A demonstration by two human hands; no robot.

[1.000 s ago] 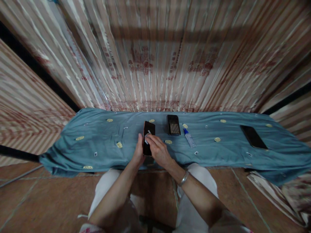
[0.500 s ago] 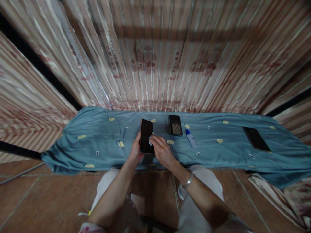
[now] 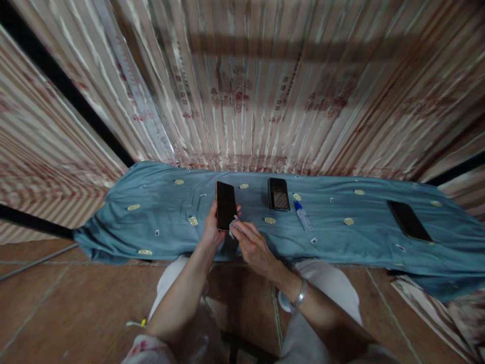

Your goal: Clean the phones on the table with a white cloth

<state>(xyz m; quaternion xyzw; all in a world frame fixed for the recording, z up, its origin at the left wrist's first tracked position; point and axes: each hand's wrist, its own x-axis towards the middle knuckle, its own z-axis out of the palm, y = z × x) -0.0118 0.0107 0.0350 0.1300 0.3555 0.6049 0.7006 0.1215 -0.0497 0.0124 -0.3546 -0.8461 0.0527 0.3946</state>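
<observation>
A dark-screened smartphone (image 3: 226, 205) is held tilted above the cloth by my left hand (image 3: 212, 225), which is closed round its lower part with fingertips showing at the right edge. My right hand (image 3: 252, 242) pinches a small greyish-white wipe (image 3: 233, 225) against the phone's lower right corner. To the right lies a stack of dark phone-like devices (image 3: 279, 194), the top one smaller. Beside it rests a clear bottle (image 3: 303, 217) with a blue cap. Another black smartphone (image 3: 408, 221) lies flat farther right.
A teal patterned cloth (image 3: 166, 217) covers the long low surface before my knees. Behind it hangs a striped curtain (image 3: 242, 101), with black poles (image 3: 76, 101) at the sides. Brown tiles (image 3: 76, 298) make up the floor, and a folded striped fabric (image 3: 428, 308) sits at the lower right.
My right hand has slid the wipe from the screen's right side down to the lower right corner. The phone has tipped slightly, and left fingertips now show at its right edge.
</observation>
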